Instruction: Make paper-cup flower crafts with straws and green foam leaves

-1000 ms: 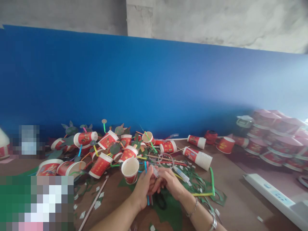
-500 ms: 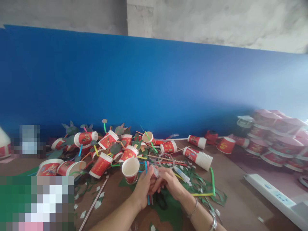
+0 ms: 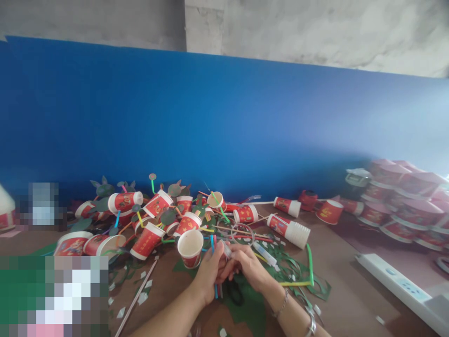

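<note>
My left hand [image 3: 210, 269] is closed around a few drinking straws [image 3: 213, 241], blue and reddish, whose ends stick out above and below the fist. Between its thumb and the fingers of my right hand [image 3: 247, 264] shows a small clear plastic piece [image 3: 227, 252], too blurred to name. The right hand's fingers are bent together against that piece, their tips partly hidden. Just left of the hands stands an upright red-and-white paper cup [image 3: 190, 250]. Dark loops like scissor handles [image 3: 235, 294] lie below the hands on green paper [image 3: 247, 316].
Decorated paper cups [image 3: 149, 241] with straws pile up at left. A cup stack [image 3: 289, 230] lies right of centre, near a clear tape ring [image 3: 242, 235] and a tube [image 3: 265, 254]. A power strip [image 3: 400, 285] and piled red-and-pink cup crafts [image 3: 403, 206] occupy the right.
Both hands stay in nearly the same place, with only a slight shift of the fingers and the straws. Nothing else has visibly moved.
</note>
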Tool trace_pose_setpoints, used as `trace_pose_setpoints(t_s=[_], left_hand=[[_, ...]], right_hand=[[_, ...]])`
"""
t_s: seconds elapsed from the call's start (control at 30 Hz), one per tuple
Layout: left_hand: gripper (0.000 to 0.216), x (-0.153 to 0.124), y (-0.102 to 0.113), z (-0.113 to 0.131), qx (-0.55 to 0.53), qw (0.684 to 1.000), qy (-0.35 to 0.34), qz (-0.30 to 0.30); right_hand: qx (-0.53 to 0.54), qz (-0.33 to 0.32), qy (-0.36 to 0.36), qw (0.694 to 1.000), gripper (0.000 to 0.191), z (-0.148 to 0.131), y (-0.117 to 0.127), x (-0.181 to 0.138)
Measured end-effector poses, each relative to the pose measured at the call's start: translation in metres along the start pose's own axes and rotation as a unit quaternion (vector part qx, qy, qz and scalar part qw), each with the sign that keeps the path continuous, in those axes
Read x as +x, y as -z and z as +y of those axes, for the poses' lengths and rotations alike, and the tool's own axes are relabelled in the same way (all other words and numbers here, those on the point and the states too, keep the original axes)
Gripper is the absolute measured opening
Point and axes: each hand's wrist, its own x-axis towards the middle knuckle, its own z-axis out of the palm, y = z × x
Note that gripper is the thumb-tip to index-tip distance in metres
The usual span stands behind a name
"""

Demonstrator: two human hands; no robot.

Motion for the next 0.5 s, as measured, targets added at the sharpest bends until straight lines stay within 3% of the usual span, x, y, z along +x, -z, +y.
trace_pose_setpoints(t_s=[0.13,0.33,0.5], left_hand=[[0.057,-0.0001,0.0001,-0.0006,-0.006,1.0,0.0,-0.003],[0.054,0.0027,0.0023,-0.0042,-0.006,1.0,-0.001,0.004],[0.055,0.0025,0.0027,-0.0047,-0.01,1.0,-0.002,-0.009]], right_hand=[[0.02,0.0,0.011,1.0,0.023,0.0,0.0008,-0.0007],[0.044,-0.058,0.03,0.997,0.024,-0.0008,0.0037,-0.0025],[0.03,-0.051,0.025,0.998,0.027,-0.0017,0.0024,-0.0006]])
